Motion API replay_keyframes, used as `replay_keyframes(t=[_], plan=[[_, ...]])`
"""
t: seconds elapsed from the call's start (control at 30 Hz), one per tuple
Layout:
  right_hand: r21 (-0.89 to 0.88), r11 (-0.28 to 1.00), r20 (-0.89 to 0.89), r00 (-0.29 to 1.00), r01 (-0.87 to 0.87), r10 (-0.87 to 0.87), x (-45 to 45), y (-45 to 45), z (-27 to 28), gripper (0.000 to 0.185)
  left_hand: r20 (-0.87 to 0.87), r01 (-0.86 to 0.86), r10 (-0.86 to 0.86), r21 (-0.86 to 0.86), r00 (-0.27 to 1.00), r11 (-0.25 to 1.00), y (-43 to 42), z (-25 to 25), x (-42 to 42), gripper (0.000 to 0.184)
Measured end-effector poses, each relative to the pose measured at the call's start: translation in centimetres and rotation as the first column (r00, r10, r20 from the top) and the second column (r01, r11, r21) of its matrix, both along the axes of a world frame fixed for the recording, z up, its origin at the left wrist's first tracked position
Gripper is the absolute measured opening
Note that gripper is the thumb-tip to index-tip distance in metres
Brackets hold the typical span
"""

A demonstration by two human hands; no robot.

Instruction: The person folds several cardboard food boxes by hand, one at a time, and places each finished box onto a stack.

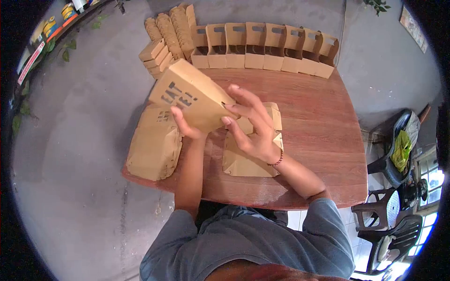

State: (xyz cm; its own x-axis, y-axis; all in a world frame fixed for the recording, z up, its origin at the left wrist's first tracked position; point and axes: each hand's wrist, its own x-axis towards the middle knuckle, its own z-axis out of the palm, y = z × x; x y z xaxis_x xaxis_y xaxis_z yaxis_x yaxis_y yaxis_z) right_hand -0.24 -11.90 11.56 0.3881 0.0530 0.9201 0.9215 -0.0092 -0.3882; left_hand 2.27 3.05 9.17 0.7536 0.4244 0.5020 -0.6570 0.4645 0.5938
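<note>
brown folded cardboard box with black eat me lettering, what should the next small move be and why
Probably press the right edge of the brown folded cardboard box with the right hand: its fingers are at that edge, and the left hand holds the box.

Left grip (190,128) near right grip (258,133), aloft

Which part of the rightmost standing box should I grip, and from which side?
Probably the tall slotted back panel of the rightmost standing box, coming from above: it rises past the low front wall, and its cut-out should admit fingers.
</note>
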Motion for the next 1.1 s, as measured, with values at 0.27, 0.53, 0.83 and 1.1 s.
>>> replay_keyframes(t=[0.27,0.53,0.83,1.1], plan=[[-0.332,0.931,-0.379,0.925,-0.15,0.014,1.2,-0.8,0.7,0.063,-0.043,0.201,-0.2,0.016,0.979,0.98,2.2,-3.7,0.8,0.067],[-0.528,0.84,-0.156,0.958,0.126,-0.241,1.6,-1.6,1.0,0.059,-0.027,-0.105,0.117,0.288,0.993,0.952,5.3,-1.7,-1.0,0.079],[-0.699,0.686,-0.01,0.957,0.201,-0.291,0.3,0.0,0.2,0.056,-0.131,-0.018,0.05,0.232,0.99,0.973,5.7,-2.6,0.4,0.059],[-0.412,0.907,-0.572,0.799,-0.084,-0.186,9.2,-2.5,-1.4,0.06,-0.36,-0.068,0.235,0.42,0.903,0.905,4.3,-12.6,9.2,0.054]])
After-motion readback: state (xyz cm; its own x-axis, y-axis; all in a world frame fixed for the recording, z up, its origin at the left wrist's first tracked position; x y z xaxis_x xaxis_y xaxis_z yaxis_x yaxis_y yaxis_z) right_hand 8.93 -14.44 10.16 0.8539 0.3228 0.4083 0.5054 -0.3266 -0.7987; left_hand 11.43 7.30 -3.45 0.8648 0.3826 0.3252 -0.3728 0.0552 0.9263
